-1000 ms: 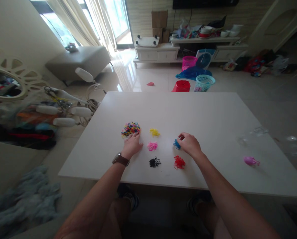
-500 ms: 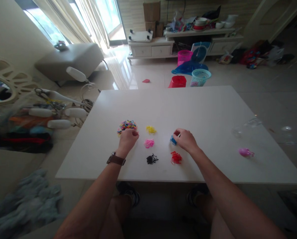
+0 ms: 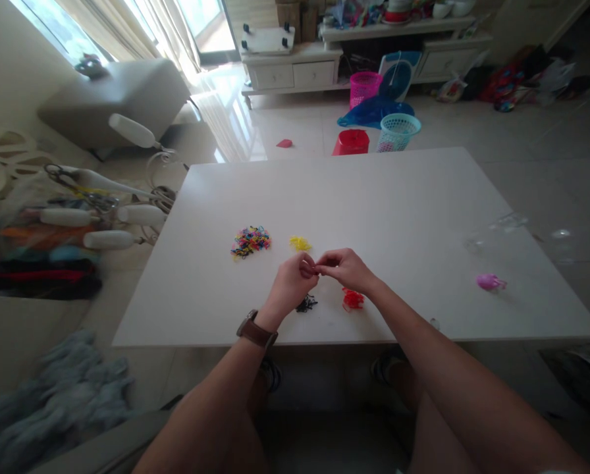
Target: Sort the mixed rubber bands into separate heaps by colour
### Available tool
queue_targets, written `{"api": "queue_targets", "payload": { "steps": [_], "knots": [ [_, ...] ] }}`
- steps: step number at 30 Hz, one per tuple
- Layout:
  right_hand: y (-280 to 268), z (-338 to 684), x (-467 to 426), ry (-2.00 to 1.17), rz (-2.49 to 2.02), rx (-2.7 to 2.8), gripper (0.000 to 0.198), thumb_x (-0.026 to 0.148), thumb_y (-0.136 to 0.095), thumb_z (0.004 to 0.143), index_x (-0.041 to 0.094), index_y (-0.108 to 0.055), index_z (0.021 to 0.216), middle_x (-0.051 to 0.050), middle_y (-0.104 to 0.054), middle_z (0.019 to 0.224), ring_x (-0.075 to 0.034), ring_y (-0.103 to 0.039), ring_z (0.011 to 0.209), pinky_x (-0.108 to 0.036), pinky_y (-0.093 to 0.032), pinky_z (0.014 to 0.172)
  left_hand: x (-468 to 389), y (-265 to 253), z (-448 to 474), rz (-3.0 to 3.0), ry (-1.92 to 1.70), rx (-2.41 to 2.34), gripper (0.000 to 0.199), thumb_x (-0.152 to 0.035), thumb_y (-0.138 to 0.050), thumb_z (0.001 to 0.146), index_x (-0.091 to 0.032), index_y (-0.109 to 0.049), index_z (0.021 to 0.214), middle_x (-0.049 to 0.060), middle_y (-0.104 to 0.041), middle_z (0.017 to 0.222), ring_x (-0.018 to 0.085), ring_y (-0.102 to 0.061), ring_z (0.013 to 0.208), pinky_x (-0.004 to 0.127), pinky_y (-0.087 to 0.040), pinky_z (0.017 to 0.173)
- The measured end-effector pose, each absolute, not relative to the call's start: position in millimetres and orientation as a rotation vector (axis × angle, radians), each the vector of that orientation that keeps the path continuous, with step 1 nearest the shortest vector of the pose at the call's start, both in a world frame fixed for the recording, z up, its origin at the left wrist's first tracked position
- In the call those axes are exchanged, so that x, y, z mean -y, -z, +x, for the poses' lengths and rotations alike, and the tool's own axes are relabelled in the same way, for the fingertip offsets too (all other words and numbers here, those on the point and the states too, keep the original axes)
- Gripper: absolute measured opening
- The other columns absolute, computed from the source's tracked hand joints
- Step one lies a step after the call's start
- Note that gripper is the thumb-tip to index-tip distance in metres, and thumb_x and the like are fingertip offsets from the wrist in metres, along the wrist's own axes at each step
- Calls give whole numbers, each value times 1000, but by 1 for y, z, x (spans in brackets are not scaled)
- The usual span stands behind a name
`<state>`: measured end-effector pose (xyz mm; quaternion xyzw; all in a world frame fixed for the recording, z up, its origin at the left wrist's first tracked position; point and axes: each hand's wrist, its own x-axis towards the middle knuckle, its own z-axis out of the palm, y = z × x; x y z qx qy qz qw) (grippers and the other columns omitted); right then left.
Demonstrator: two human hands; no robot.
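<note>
My left hand (image 3: 291, 286), with a brown-strapped watch (image 3: 257, 329) on its wrist, is closed in a pinch over the table. Its fingertips meet those of my right hand (image 3: 347, 268), pinched as well; whatever lies between them is too small to make out. Beyond the left hand lies a mixed heap of small coloured loop-like pieces (image 3: 251, 242). Yellow pieces (image 3: 300, 243) lie just behind the fingertips. Black pieces (image 3: 306, 303) show partly under the left hand, and red pieces (image 3: 353, 299) beneath the right wrist. My hands hide the pink and blue piles.
The white table (image 3: 398, 197) carries a small pink-purple object (image 3: 491, 282) and clear items (image 3: 509, 222) toward its right side. Beyond the far edge stand a red bin (image 3: 351, 141) and a light-blue basket (image 3: 398, 131). A lamp with white shades (image 3: 132, 130) stands at the left.
My left hand has moved right, away from the mixed heap, and my right hand has moved left from the blue pile. Their fingertips now meet. The camera view has shifted slightly.
</note>
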<state>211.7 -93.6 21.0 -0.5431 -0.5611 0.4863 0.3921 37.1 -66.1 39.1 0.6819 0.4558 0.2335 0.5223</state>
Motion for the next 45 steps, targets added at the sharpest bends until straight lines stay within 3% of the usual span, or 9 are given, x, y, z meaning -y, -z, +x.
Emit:
{"api": "queue_targets", "payload": {
  "steps": [6,13,18,31,38,45],
  "knots": [
    [-16,213,90,-1213,-1437,1375,20,37,-73,76,17,-76,80,-3,-72,70,-16,-64,68,-28,-50,67,62,-31,34,1608,-512,-1093,23,-6,-65,71,-18,-57,89,4,-73,84,15,-69,72,25,-53,67],
    [-10,223,88,-951,-1659,1446,12,30,-69,79,19,-73,78,-1,-71,69,-14,-61,64,-26,-45,62,65,-20,34,1973,-112,-1081,26,1,-61,66,-17,-65,84,3,-70,73,17,-65,69,27,-48,65],
    [-15,229,90,-822,-1801,1680,5,21,-68,80,21,-74,79,0,-72,71,-14,-62,66,-25,-44,64,69,-11,33,2211,34,-1098,28,-1,-57,70,-19,-69,87,4,-72,81,19,-65,75,29,-46,67],
    [-23,272,92,-1123,-2048,1977,9,14,-69,73,17,-75,80,-2,-72,76,-13,-63,67,-21,-42,60,66,-16,33,2219,93,-1131,20,-14,-67,74,-20,-68,94,3,-73,87,19,-65,80,29,-46,66],
    [-27,283,96,-1504,-2215,1958,10,13,-71,69,15,-73,79,-3,-70,67,-15,-65,62,-22,-44,56,61,-18,27,2238,62,-1242,17,-19,-64,78,-22,-66,94,2,-72,88,20,-65,84,30,-46,71],
    [-17,278,96,-1514,-2287,2001,9,19,-74,70,16,-74,78,-5,-73,72,-16,-66,65,-23,-45,58,59,-15,25,2245,45,-1256,15,-22,-64,80,-23,-66,94,2,-72,88,20,-65,87,30,-47,72]
  ]
}}
